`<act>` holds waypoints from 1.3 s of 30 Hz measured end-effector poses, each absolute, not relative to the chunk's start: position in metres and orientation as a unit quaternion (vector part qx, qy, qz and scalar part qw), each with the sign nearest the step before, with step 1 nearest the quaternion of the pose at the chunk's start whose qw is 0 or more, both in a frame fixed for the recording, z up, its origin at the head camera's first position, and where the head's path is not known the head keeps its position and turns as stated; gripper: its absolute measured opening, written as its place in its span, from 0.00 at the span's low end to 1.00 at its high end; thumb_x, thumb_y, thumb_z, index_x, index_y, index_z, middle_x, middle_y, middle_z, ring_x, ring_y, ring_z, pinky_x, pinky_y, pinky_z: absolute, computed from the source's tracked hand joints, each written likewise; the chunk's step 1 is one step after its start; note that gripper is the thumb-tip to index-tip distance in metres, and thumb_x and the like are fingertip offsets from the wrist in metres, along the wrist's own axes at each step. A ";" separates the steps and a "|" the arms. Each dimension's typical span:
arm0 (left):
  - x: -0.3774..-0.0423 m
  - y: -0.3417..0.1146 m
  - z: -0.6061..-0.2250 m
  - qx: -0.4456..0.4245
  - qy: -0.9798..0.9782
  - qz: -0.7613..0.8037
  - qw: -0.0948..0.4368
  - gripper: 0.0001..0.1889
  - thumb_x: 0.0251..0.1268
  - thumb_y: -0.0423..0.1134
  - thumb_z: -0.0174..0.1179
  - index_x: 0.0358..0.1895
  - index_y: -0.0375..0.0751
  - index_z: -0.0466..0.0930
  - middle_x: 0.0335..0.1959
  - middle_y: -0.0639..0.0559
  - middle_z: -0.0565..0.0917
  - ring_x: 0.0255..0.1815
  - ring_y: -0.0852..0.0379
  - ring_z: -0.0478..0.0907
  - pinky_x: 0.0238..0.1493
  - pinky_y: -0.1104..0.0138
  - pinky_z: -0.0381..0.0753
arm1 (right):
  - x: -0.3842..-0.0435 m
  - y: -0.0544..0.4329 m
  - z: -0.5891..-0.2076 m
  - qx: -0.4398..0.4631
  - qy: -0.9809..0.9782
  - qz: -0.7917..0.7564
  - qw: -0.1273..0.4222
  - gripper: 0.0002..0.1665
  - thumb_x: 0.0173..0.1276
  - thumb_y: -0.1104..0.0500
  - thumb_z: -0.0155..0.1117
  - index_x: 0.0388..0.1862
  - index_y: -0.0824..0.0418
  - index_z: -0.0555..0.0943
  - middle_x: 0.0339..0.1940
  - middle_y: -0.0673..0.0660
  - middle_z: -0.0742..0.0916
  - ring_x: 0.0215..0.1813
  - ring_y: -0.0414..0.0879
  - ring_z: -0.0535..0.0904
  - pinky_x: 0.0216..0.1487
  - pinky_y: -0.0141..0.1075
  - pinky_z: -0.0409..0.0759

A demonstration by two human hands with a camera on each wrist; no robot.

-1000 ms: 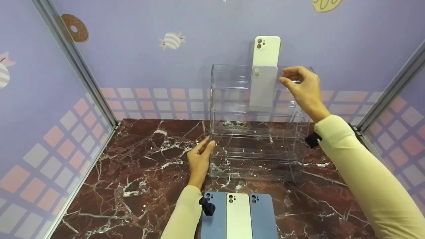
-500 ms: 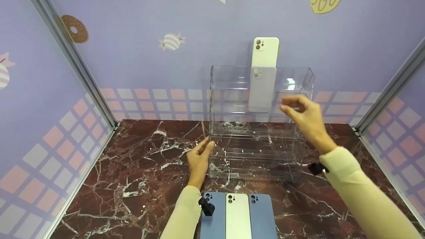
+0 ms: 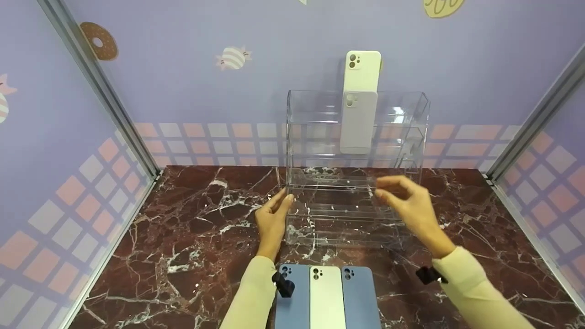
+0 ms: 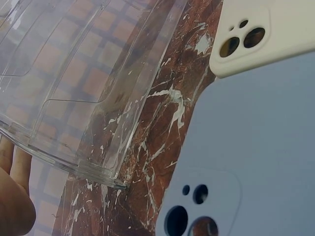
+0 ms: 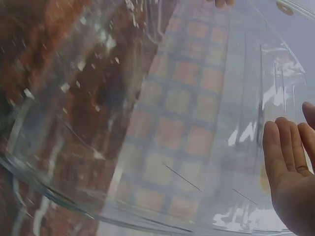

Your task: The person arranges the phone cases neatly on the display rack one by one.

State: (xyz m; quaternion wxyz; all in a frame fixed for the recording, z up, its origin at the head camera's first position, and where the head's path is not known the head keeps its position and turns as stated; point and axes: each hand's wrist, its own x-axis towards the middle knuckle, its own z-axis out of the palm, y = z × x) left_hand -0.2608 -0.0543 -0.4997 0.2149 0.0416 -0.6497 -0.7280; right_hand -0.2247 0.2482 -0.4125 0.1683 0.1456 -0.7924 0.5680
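A clear stepped acrylic rack stands on the marbled table. My left hand rests against its left side; in the left wrist view the fingers reach behind the clear edge and the thumb stays apart from it. My right hand hovers before the rack's right half with relaxed fingers, holding nothing. A white phone case stands upright on the top tier. Below and in front of it stands a pale lavender-grey phone case.
Near the table's front edge lie a blue phone case, a white phone case and another blue phone case, side by side. A patterned wall closes off the back. Black wrist cameras sit on both sleeves.
My right hand has come down from beside the lavender-grey case to the rack's lower tiers. The left hand keeps its place, and the cases have not moved.
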 end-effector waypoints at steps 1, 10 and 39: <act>-0.262 -0.055 -0.502 0.040 -0.648 -0.729 0.215 0.17 0.69 0.31 0.72 0.59 0.32 0.88 0.44 0.39 0.92 0.41 0.58 0.89 0.42 0.73 0.84 | -0.222 0.247 -0.417 0.144 -0.788 0.575 0.165 0.16 0.68 0.72 0.74 0.54 0.70 0.86 0.47 0.64 0.91 0.42 0.45 0.89 0.45 0.37 0.88; -0.261 -0.056 -0.505 0.033 -0.648 -0.730 0.214 0.18 0.67 0.36 0.75 0.59 0.35 0.89 0.44 0.42 0.92 0.40 0.57 0.89 0.42 0.69 0.86 | -0.197 0.242 -0.455 0.131 -0.800 0.577 0.104 0.16 0.66 0.69 0.76 0.53 0.67 0.87 0.48 0.63 0.90 0.42 0.50 0.89 0.45 0.37 0.88; -0.261 -0.056 -0.504 0.027 -0.636 -0.739 0.221 0.18 0.67 0.34 0.74 0.58 0.33 0.89 0.43 0.40 0.92 0.41 0.57 0.90 0.44 0.72 0.85 | -0.164 0.262 -0.527 0.204 -0.845 0.493 -0.032 0.18 0.67 0.61 0.79 0.52 0.67 0.87 0.46 0.59 0.91 0.45 0.47 0.88 0.50 0.37 0.87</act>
